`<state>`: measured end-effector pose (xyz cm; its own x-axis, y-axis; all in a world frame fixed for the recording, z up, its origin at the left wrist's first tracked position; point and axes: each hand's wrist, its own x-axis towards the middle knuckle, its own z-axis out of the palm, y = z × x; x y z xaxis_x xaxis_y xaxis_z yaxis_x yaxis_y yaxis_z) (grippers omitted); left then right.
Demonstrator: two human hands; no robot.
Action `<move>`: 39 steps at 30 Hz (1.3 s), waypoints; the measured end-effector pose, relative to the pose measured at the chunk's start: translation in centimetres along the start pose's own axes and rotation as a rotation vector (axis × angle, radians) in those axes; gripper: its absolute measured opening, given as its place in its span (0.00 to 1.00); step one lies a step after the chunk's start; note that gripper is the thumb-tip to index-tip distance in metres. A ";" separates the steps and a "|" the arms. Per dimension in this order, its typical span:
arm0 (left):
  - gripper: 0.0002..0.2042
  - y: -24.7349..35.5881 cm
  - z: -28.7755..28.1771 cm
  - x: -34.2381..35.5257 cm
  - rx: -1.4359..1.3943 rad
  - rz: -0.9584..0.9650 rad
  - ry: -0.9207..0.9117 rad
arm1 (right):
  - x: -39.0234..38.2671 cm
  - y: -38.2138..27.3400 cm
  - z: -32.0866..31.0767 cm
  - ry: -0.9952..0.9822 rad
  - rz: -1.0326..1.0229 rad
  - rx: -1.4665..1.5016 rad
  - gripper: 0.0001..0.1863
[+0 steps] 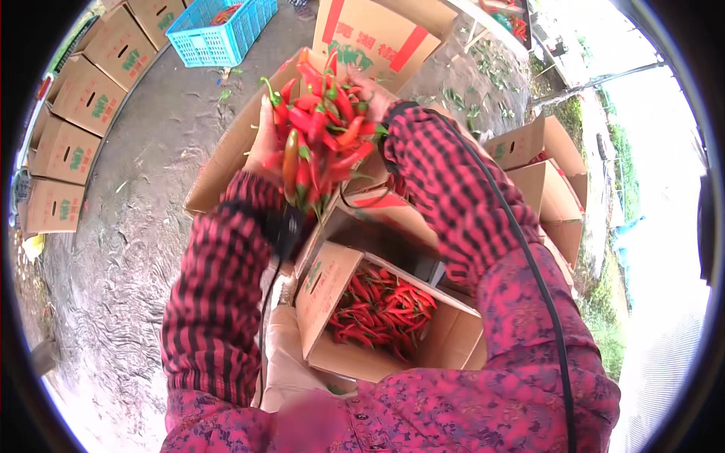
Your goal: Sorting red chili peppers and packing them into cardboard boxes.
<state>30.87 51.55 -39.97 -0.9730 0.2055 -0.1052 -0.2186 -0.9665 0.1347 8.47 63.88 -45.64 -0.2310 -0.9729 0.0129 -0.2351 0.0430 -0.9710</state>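
Observation:
My left hand (263, 140) and my right hand (368, 93) are raised on either side of a large bunch of red chili peppers (321, 124), some partly green, holding it between them. The peppers hide many of my fingertips, and the lower part of the bunch is blurred. Behind and beneath the bunch is an open cardboard box (223, 166). Closer to my body, between my forearms, another open box (317, 294) holds several red chili peppers (381, 309) lying in a heap.
Several cardboard boxes (94, 102) line the left side along muddy ground (128, 287). A blue plastic crate (208, 41) with peppers stands at upper left, another box (377, 30) beyond my hands. More open boxes (551, 204) stand at right, near white sheeting (664, 317).

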 end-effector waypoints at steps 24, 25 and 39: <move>0.12 -24.5 -1.2 0.1 0.333 0.050 0.418 | -46.8 -8.2 -0.2 0.530 0.678 0.986 0.19; 0.12 -26.4 -0.5 1.3 0.388 0.013 0.359 | -50.5 -8.4 -0.8 0.602 0.638 0.957 0.18; 0.11 -66.1 8.0 9.9 0.956 -0.958 -0.022 | -95.0 -8.7 15.2 1.645 1.264 0.886 0.14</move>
<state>35.10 118.72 -42.01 -0.4097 0.7435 -0.5286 -0.7623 0.0392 0.6460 46.83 152.48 -42.08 -0.3175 0.4559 -0.8315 0.8540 -0.2436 -0.4597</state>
